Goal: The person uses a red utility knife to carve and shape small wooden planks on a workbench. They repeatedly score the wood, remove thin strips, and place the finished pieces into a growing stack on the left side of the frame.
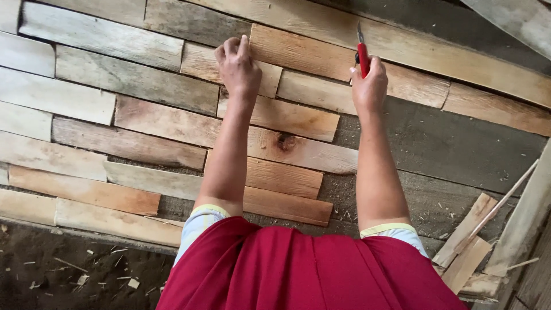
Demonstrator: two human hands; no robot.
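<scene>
Head camera looks down on a dark board [447,143] partly covered with short wooden slats laid in rows. Left hand [238,69] rests flat on a pale slat [201,62] at the far middle, its fingers [232,46] loosely bent and holding nothing. Right hand [370,86], a little to the right, has its fingers closed around a red-handled knife [363,54], the blade pointing far, over a long light slat [321,92]. Loose offcuts [468,241] lie near right, and wood chips [86,275] on the floor near left.
</scene>
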